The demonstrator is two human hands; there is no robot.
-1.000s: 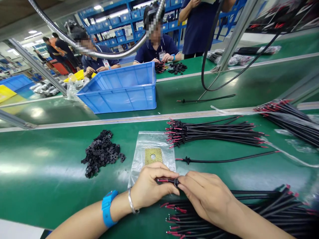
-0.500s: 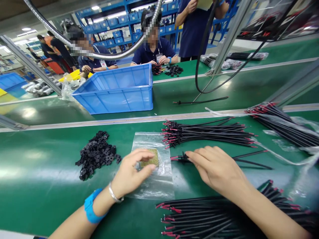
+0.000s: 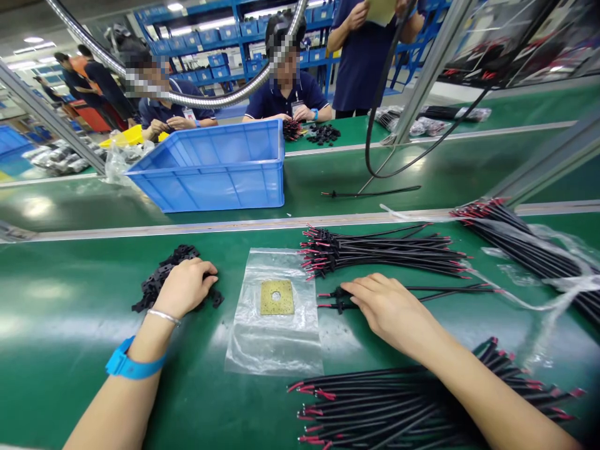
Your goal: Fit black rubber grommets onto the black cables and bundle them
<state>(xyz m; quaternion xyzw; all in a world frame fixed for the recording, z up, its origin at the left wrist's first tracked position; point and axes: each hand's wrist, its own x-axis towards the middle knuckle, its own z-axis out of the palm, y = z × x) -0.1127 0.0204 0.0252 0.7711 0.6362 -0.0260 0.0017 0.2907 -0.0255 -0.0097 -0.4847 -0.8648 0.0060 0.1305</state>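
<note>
My left hand (image 3: 187, 287) is over the pile of small black plastic parts (image 3: 159, 281), fingers bent and thumb slightly apart from them; no part shows between the fingertips. My right hand (image 3: 389, 312) has its fingers closed on a black cable (image 3: 422, 289) near its end, by a small black fitting. Another black cable (image 3: 328, 306) with a fitting and red wire end lies just below that one. Between my hands, a square yellowish sponge (image 3: 276, 297) with a hole in its middle rests on a clear plastic bag (image 3: 272, 350).
Fitted cables (image 3: 384, 253) lie in a bundle beyond my right hand. More black cables (image 3: 375, 406) are nearer me, and another bundle (image 3: 529, 244) is at right. A blue bin (image 3: 210, 181) stands across the metal strip. Co-workers (image 3: 288, 87) are beyond. A hose (image 3: 187, 97) hangs overhead.
My left hand has moved left from above the sponge to the black parts, uncovering the sponge. My right hand stays at the cables, and two fitted cable ends now show apart.
</note>
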